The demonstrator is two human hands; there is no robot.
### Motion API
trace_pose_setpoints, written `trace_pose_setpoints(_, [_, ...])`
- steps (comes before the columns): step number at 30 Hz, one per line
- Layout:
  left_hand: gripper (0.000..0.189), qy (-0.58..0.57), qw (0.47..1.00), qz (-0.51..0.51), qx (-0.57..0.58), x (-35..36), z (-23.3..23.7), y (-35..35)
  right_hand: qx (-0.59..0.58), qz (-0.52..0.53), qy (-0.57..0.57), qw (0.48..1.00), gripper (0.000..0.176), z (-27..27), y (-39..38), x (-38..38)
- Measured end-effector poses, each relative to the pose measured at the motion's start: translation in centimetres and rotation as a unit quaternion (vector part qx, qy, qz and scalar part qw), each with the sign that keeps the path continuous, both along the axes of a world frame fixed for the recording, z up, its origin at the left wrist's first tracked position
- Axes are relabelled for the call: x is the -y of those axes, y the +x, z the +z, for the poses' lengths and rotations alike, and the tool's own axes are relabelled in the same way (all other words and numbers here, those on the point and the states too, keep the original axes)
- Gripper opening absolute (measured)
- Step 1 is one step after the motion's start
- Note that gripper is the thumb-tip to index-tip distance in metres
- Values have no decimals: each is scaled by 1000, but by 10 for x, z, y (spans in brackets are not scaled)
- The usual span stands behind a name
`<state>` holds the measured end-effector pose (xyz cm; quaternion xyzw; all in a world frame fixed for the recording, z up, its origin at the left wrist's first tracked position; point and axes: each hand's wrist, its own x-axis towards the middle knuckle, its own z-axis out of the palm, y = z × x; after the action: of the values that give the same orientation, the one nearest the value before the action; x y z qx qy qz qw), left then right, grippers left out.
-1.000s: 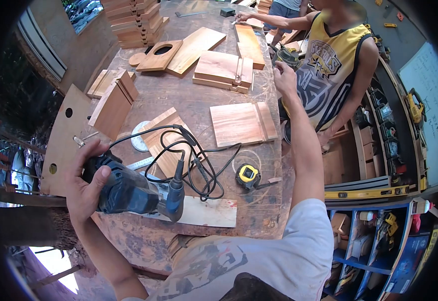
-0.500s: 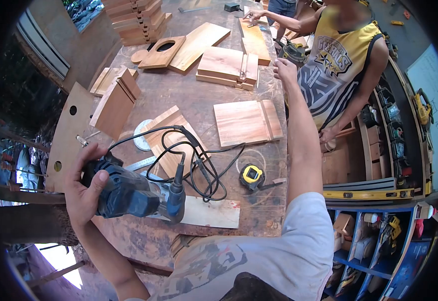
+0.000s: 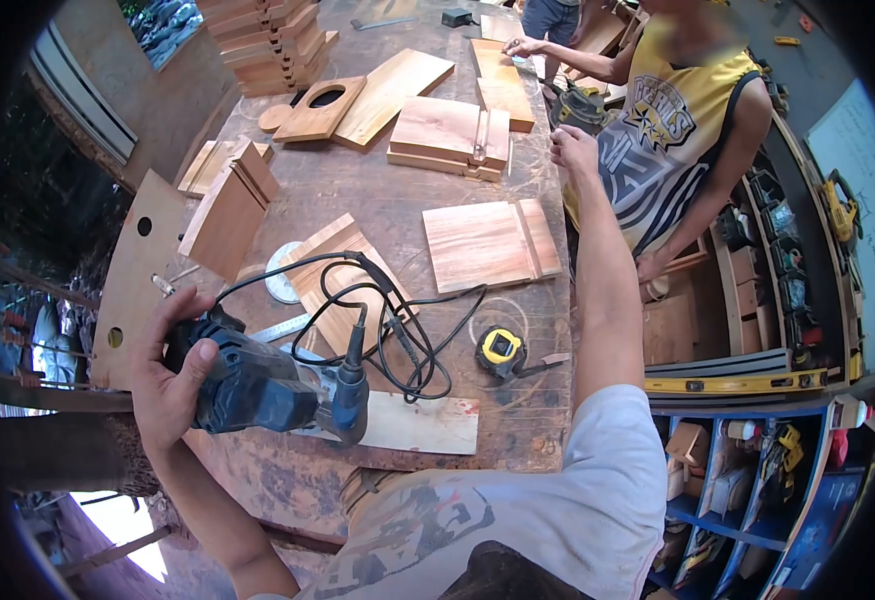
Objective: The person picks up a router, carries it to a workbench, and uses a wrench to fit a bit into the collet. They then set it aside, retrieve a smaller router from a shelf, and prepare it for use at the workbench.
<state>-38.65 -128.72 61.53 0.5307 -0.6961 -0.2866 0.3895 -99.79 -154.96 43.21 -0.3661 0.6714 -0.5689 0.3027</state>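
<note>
My left hand (image 3: 169,385) is wrapped round the body of a blue router (image 3: 262,385), which lies on its side at the near left of the table. Its black cord (image 3: 419,345) is looped over a pale board (image 3: 347,285). My right hand (image 3: 574,152) is held out at the table's right edge, fingers bent together; whatever they may pinch is hidden. Close to that hand lies a stack of grooved boards (image 3: 442,130). Nearer me are another grooved board (image 3: 472,245) and a yellow-black tape measure (image 3: 500,350).
A co-worker in a yellow jersey (image 3: 657,130) stands at the right, one hand (image 3: 524,47) over boards at the far edge. Stacked wooden pieces (image 3: 267,45) rise at the far left. A blue shelf (image 3: 727,535) and a yellow level (image 3: 737,383) are at my right.
My right hand has shifted slightly, its fingers curling in more. The co-worker's far hand has moved a little to the right. The router and my left hand stay put.
</note>
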Motion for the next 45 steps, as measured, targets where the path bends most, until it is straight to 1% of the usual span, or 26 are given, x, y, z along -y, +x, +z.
trace_pose_setpoints(2, [58,0,1000,2,3,0,0,0,33,1,-12,999,36,9,4,-3])
trace_pose_setpoints(5, [59,-1,1000,5,14,0,1,1,144,-12,-19,989,48,19,5,2])
trace_pose_setpoints(8, [60,2,1000,9,17,-1,2,1,30,-53,-59,996,56,19,13,4])
trace_pose_setpoints(9, [60,4,1000,11,14,-1,2,0,-121,-61,-25,991,63,20,10,6])
trace_pose_setpoints(12, [60,7,1000,11,11,-1,2,-2,-323,-101,-68,939,67,23,9,15])
trace_pose_setpoints(16, [60,8,1000,15,15,-1,2,-1,-266,-87,-139,950,67,46,33,10])
trace_pose_setpoints(17, [60,6,1000,15,17,-1,3,-2,-259,-92,-158,948,62,49,38,9])
trace_pose_setpoints(20, [60,3,1000,15,23,-2,3,-3,-295,-185,-207,914,52,54,39,11])
trace_pose_setpoints(21, [60,1,1000,14,25,-1,3,-2,-263,-217,-199,919,46,66,45,1])
trace_pose_setpoints(24, [61,5,1000,10,22,-2,4,-2,-205,-285,-165,922,45,85,43,-17])
trace_pose_setpoints(25, [61,7,1000,10,19,-2,4,-1,-203,-274,-217,915,46,78,34,-14])
trace_pose_setpoints(28, [62,8,1000,11,9,-2,2,-1,-312,-246,-258,881,39,84,28,-27])
trace_pose_setpoints(29, [61,9,1000,11,8,-2,1,-1,-289,-186,-221,913,29,85,29,-38])
trace_pose_setpoints(32, [60,7,1000,9,10,-2,1,-1,-368,-172,-230,884,23,81,36,-50])
trace_pose_setpoints(33, [59,4,1000,9,14,-2,2,-2,-374,-175,-236,880,23,78,39,-52])
trace_pose_setpoints(36, [57,-1,1000,9,30,-2,4,-1,-346,-152,-219,900,22,78,46,-66])
trace_pose_setpoints(39, [55,-5,1000,6,23,-3,3,0,-331,-155,-239,900,21,80,64,-85])
trace_pose_setpoints(42, [56,-1,1000,-10,21,-2,3,3,-360,-152,-280,877,20,80,81,-104])
trace_pose_setpoints(43, [57,2,1000,-19,23,-2,2,5,-353,-144,-289,878,20,81,89,-117])
trace_pose_setpoints(45, [54,-12,1000,-15,4,-3,0,4,-284,-93,-240,923,21,80,115,-157])
